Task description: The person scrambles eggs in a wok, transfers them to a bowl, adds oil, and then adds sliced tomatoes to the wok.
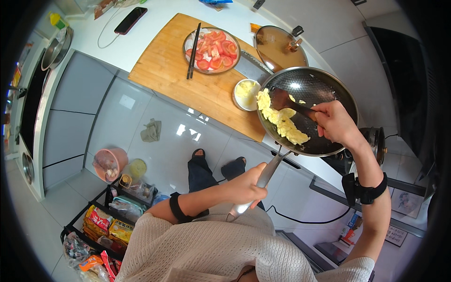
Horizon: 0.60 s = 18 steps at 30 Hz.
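Observation:
My left hand (pixel 248 185) grips the metal handle (pixel 269 172) of a dark frying pan (pixel 317 84), which is tilted towards the left. Scrambled egg (pixel 285 123) lies along the pan's left side, with a few small bits further in. In my right hand (pixel 334 121) is a brown wooden spatula (pixel 292 104), its blade against the egg. Just left of the pan rim stands a small white bowl (pixel 246 94) with some egg in it. Tomato pieces (pixel 215 51) fill a glass plate behind it, and black chopsticks (pixel 193 51) rest across that plate.
Under the plate and bowl is a wooden cutting board (pixel 158 53). A cleaver blade (pixel 252 67) and a glass lid (pixel 280 46) lie behind the pan. A phone (pixel 131 20) sits on the counter. On the floor are a pink bin (pixel 112 162) and a black rack (pixel 102 211) of packaged food.

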{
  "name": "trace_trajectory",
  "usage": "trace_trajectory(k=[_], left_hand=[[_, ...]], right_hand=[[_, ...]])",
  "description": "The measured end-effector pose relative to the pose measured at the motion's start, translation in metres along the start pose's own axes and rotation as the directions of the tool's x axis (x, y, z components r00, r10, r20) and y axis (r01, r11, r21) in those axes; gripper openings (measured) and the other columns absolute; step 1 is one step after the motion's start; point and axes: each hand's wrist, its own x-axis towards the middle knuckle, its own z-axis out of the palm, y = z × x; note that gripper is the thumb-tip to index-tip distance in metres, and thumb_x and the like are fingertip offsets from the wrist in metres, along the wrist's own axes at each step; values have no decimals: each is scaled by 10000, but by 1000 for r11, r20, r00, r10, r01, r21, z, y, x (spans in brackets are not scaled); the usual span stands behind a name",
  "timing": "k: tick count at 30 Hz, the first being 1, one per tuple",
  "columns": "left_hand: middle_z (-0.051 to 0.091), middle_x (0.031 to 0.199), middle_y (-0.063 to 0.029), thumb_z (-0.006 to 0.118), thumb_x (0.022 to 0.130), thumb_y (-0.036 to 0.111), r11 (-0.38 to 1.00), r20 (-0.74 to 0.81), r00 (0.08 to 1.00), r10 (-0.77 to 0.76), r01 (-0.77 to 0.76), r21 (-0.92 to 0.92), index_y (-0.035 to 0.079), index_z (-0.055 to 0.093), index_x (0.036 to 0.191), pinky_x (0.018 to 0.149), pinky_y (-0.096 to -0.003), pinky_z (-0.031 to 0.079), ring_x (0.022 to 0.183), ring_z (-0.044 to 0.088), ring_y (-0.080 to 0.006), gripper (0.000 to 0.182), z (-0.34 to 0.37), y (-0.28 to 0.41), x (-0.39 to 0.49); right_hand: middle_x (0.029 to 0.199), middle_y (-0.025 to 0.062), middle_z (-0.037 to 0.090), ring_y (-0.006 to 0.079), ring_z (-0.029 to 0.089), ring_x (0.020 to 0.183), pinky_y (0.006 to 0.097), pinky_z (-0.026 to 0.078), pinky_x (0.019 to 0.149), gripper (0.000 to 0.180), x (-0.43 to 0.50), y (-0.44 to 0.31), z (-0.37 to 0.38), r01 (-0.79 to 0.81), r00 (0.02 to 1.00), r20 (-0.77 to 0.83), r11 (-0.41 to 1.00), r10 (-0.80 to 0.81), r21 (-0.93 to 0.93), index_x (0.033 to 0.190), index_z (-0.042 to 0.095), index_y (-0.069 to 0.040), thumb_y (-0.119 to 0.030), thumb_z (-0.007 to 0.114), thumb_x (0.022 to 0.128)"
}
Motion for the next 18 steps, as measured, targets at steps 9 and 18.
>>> trace_trajectory(k=[9, 18], left_hand=[[471, 683, -80, 503, 770, -31, 999, 6, 999, -35, 35, -13, 32, 320, 960, 399, -305, 413, 449, 522, -164, 271, 1, -3, 3], [476, 684, -79, 506, 782, -25, 1000, 26, 999, -27, 28, -13, 33, 319, 964, 403, -305, 415, 456, 525, -157, 267, -1, -1, 6]], right_hand=[[566, 15, 520, 43, 403, 420, 206, 305, 382, 325, 0, 1, 4, 28, 998, -55, 985, -19, 168, 1157, 572, 79, -88, 452, 905], [529, 79, 555, 127, 549, 474, 301, 447, 500, 228, -9, 10, -19, -22, 987, -163, 986, -5, -164, 929, 656, 77, -68, 499, 848]])
